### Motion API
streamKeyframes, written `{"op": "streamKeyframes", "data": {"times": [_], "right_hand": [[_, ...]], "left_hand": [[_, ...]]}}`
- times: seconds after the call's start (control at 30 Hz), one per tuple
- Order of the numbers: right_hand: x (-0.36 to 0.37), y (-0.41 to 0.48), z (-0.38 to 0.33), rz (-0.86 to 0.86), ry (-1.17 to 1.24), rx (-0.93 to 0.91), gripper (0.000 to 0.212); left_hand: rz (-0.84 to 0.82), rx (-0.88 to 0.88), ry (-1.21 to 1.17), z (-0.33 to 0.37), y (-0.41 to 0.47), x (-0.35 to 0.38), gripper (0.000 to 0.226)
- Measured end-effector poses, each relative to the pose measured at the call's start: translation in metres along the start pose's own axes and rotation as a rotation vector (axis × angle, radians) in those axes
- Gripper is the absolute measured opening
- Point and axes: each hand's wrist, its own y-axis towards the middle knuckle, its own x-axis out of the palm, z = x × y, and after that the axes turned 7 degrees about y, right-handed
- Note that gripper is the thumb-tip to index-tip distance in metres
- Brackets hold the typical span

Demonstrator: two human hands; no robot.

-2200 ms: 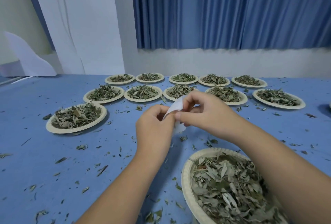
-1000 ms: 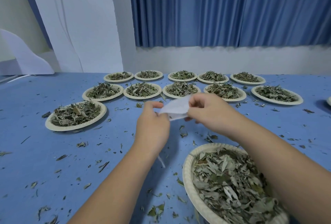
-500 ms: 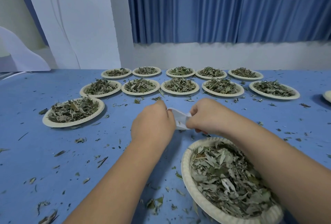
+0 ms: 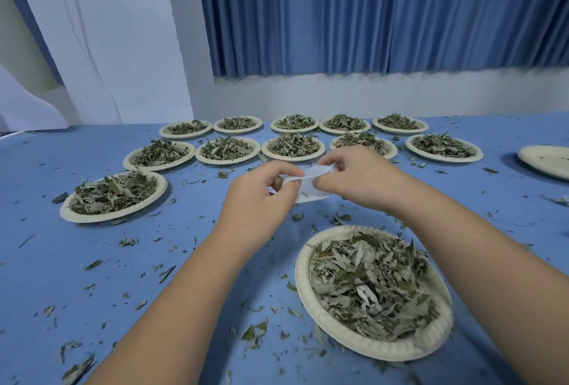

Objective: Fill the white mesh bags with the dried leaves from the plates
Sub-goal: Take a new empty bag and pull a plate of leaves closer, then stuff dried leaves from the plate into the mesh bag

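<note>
Both hands pinch one white mesh bag

The left hand (image 4: 258,196) and right hand (image 4: 360,178) each grip the mesh bag (image 4: 308,183), held between them, beyond the near plate (image 4: 338,335) of dried leaves (image 4: 369,286).

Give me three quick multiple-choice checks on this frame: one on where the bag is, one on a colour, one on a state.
1. Where is the white mesh bag?
A. Lying on the floor
B. Held between the left hand and right hand
C. Draped on the curtain

2. What colour is the table cover?
A. Green
B. Blue
C. Red

3. The nearest plate is:
A. Empty
B. Overturned
C. Heaped with dried leaves

Answers: 1 B, fingers of both hands pinch its edges above the table; 2 B, the bare surface shows blue; 3 C, leaves cover it up to the rim.
</note>
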Motion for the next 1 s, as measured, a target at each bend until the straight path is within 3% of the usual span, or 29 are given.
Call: {"op": "streamKeyframes", "data": {"times": [0.17,0.27,0.4,0.63,1.0], "right_hand": [[-0.013,-0.032,0.015,-0.029,0.106,-0.039,0.049],[-0.024,-0.055,0.021,-0.024,-0.048,-0.069,0.042],[-0.025,-0.084,0.017,-0.155,-0.261,-0.187,0.039],[-0.021,-0.098,0.016,-0.296,-0.413,-0.021,0.085],[-0.002,-0.1,0.015,-0.271,-0.494,-0.026,0.043]], "left_hand": [[0.09,0.0,-0.028,0.004,-0.004,0.001,0.019],[0.159,0.068,0.155,0.005,-0.006,0.002,0.016],[0.19,0.172,0.36,0.005,-0.008,0.002,0.014],[0.144,0.125,0.506,0.005,-0.009,0.005,0.016],[-0.01,0.045,0.539,0.007,-0.009,0.012,0.021]]}}
